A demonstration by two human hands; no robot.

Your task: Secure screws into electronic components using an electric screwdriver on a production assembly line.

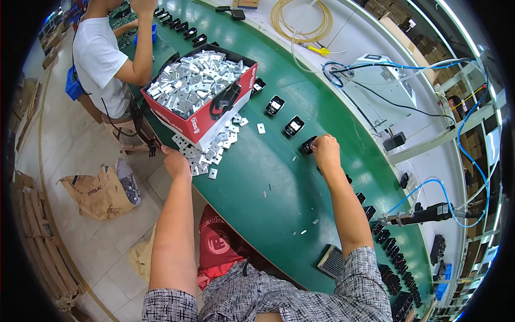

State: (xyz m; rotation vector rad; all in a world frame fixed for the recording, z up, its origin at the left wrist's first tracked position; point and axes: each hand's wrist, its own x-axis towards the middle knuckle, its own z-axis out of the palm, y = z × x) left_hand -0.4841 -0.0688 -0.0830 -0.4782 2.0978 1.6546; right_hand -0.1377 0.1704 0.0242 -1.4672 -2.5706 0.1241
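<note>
Patterned shirt [249, 290]: closest of all, right there across the lower edge
Right hand [326, 151]: fingers drawn narrow at a black case [307, 145] on the green worktop [252, 201]; can't tell whether they grip it or a small part
Left hand [177, 163]: curled at the worktop's edge, just beside loose metal plates [217, 147]; can't tell if one is held
Case in work: looks like a fitting step, piece into housing
Plates next: would call for one flat plate, picked singly, laid level
Red box [245, 83]: heaped above its rim with silver plates [196, 80]
Open cases [294, 126]: two farther up the line, pale pieces [276, 105] inside
Brown sack [96, 190]: on the floor, mouth open, grey bits [129, 183] showing
</note>
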